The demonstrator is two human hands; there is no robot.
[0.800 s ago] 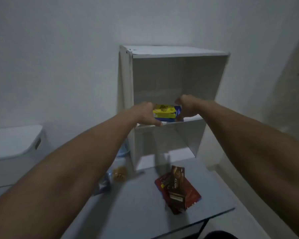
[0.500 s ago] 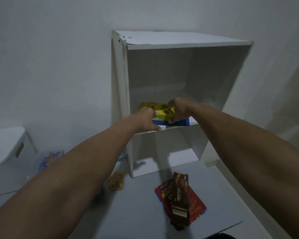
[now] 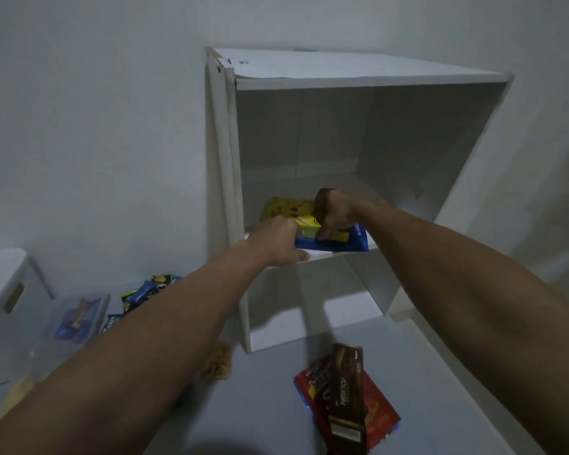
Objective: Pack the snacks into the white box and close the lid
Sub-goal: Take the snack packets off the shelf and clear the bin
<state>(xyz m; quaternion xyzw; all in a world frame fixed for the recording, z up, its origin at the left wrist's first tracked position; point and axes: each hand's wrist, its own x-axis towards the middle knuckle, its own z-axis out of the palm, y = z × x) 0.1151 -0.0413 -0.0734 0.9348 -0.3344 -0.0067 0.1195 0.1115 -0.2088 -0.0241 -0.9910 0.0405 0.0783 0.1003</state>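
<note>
At the centre of the frame a stack of snack packets sits on the middle shelf of a white open-fronted shelf unit (image 3: 358, 133): a yellow packet (image 3: 304, 221) lies on top of a blue packet (image 3: 349, 246), whose front edge reaches the lip of the shelf, and a second yellow packet (image 3: 284, 207) lies just behind them, deeper in the compartment; the right hand (image 3: 334, 211) comes down on the stack from above with its fingers curled over the top yellow packet, gripping it; the left hand (image 3: 276, 241) meets the stack from the left, fingers curled against the packets' left ends and its thumb along the shelf edge, though whether it truly grips them cannot be told; both bare forearms stretch up from the bottom corners of the frame; below the shelf, at lower centre right on the grey table (image 3: 266, 405), a dark brown packet (image 3: 347, 399) lies across a red packet (image 3: 375, 412); a small tan snack (image 3: 217, 359) lies near the shelf unit's foot, partly hidden by the left forearm; at the left edge stands the white box (image 3: 4, 290) with its lid on and a slot handle in its side; beside it is a clear plastic container (image 3: 76, 320) with a blue wrapper in it, and just right of that lie several more blue and green snack packs (image 3: 142, 292).
</note>
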